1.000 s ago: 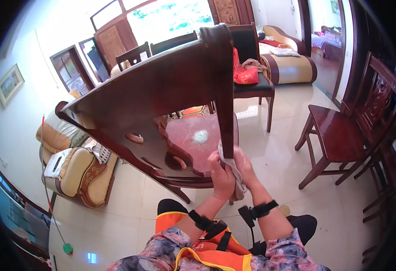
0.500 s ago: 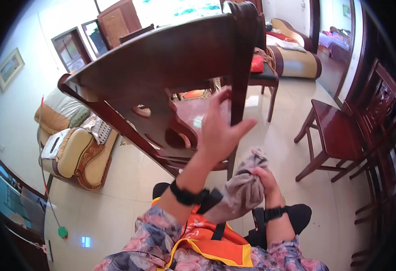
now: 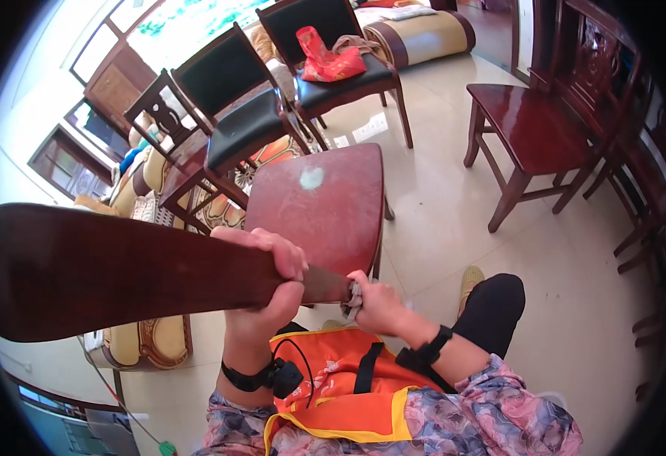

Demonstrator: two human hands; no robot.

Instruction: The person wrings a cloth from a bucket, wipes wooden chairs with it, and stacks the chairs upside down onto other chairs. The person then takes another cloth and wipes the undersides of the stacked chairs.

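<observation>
A dark wooden chair back (image 3: 120,270) reaches from the left toward me, its left end large and close to the camera. My left hand (image 3: 268,277) is closed around this chair back near its middle. The chair's reddish-brown seat (image 3: 325,216) lies just beyond, with a pale spot on it. My right hand (image 3: 380,305) is closed on a grey cloth (image 3: 353,301) and presses it against the right end of the chair back. Most of the cloth is hidden by the fingers.
A black-seated chair (image 3: 348,83) with a red bag (image 3: 329,61) stands beyond, next to another black-padded chair (image 3: 245,129). To the right is a glossy wooden chair (image 3: 534,125). A green-headed stick (image 3: 167,448) is at lower left.
My left hand has gone from spread fingers to a grip on the chair back. My right hand has brought the cloth up against its end. The view and the chair back have shifted.
</observation>
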